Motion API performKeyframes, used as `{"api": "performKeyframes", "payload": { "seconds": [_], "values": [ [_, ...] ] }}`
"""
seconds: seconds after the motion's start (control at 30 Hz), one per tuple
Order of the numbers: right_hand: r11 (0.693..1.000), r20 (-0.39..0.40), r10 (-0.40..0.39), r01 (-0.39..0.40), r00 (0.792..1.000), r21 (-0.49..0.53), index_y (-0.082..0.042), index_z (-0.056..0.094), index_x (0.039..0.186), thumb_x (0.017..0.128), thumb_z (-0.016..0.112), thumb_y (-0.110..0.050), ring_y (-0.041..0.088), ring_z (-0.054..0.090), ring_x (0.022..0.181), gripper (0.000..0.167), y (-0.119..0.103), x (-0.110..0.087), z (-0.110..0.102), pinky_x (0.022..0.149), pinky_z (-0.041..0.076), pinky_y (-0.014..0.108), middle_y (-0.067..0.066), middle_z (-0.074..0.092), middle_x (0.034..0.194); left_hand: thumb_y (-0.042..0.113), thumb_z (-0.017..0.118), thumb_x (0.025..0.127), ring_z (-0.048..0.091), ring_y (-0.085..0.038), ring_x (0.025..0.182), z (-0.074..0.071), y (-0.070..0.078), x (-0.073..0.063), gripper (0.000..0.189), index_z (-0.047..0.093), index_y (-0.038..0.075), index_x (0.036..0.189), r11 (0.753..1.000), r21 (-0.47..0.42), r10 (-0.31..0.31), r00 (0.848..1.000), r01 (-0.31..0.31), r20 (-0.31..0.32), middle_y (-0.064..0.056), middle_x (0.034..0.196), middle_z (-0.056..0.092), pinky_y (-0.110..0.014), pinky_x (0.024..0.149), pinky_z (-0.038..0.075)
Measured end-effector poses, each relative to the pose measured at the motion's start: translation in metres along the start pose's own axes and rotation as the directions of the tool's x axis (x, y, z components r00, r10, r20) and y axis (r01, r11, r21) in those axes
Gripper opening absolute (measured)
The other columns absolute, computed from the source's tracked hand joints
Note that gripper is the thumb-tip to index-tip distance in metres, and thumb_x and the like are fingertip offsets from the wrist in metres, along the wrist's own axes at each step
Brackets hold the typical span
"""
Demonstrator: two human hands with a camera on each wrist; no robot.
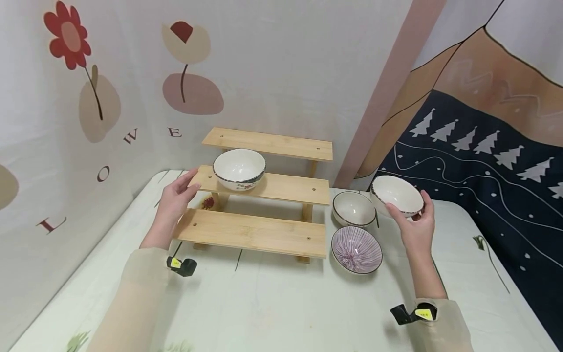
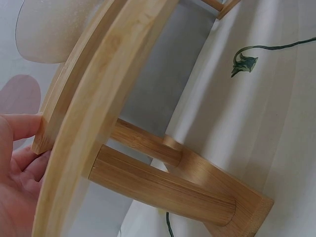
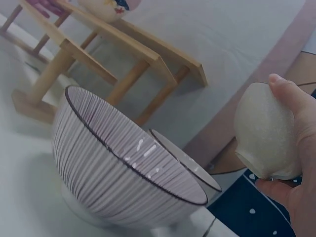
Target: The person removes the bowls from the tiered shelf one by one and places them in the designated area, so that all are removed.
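Note:
A three-tier wooden shelf rack [image 1: 246,232] stands on the table. My left hand [image 1: 177,191] holds the left end of its middle board; in the left wrist view, my fingers [image 2: 24,126] lie above and below the board's end. On that board sits a white bowl [image 1: 239,165] with a dark rim and a floral outside. To the right of the rack, my right hand [image 1: 415,225] grips a dark-rimmed white bowl [image 1: 398,193], thumb at the near rim. Beside it, on the table, are another pale bowl [image 1: 353,209] and a purple-striped bowl [image 1: 357,250].
A pale patterned cloth [image 1: 272,308] covers the table. Behind the rack hangs a light curtain [image 1: 281,73] with flower prints, and at the right a dark blue cloth [image 1: 479,161] with white trees. The striped bowl [image 3: 118,168] stands close to the rack's right side.

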State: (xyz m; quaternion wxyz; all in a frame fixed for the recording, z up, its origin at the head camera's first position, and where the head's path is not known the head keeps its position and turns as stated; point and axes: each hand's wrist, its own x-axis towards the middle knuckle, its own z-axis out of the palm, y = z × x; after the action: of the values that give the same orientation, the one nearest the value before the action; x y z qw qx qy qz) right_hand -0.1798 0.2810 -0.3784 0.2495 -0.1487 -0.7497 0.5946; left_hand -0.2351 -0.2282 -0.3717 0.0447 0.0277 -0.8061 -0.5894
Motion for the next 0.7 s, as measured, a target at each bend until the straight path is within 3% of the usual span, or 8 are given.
{"api": "performKeyframes", "payload": {
  "seconds": [0.1, 0.33, 0.7],
  "values": [
    [1.0, -0.004, 0.001, -0.001, 1.0, 0.015, -0.014, 0.022, 0.158, 0.086, 0.077, -0.015, 0.02, 0.04, 0.136, 0.091, 0.004, 0.0, -0.002, 0.09, 0.042, -0.002, 0.011, 0.032, 0.16, 0.032, 0.049, 0.105, 0.032, -0.03, 0.15, 0.0, 0.001, 0.0, 0.058, 0.029, 0.014, 0.157, 1.0, -0.011, -0.002, 1.0, 0.002, 0.004, -0.008, 0.165, 0.025, -0.043, 0.123, 0.034],
    [0.997, -0.03, -0.002, 0.004, 1.0, 0.076, -0.008, 0.023, 0.157, 0.085, 0.076, -0.01, 0.023, 0.041, 0.137, 0.089, 0.009, 0.0, -0.004, 0.097, 0.044, 0.001, 0.016, 0.034, 0.158, 0.031, 0.049, 0.105, 0.032, -0.029, 0.15, 0.0, 0.001, 0.0, 0.058, 0.029, 0.014, 0.157, 1.0, -0.025, -0.007, 1.0, 0.008, 0.008, -0.008, 0.164, 0.026, -0.039, 0.123, 0.035],
    [0.997, -0.059, 0.022, -0.017, 0.998, 0.071, -0.007, 0.023, 0.156, 0.085, 0.077, -0.01, 0.021, 0.04, 0.138, 0.089, 0.02, 0.003, -0.007, 0.1, 0.043, 0.001, 0.017, 0.033, 0.158, 0.031, 0.049, 0.105, 0.031, -0.028, 0.15, 0.0, 0.002, 0.0, 0.058, 0.03, 0.015, 0.157, 0.999, -0.032, -0.014, 1.0, 0.014, 0.005, -0.007, 0.165, 0.025, -0.04, 0.123, 0.034]
  ]
}}
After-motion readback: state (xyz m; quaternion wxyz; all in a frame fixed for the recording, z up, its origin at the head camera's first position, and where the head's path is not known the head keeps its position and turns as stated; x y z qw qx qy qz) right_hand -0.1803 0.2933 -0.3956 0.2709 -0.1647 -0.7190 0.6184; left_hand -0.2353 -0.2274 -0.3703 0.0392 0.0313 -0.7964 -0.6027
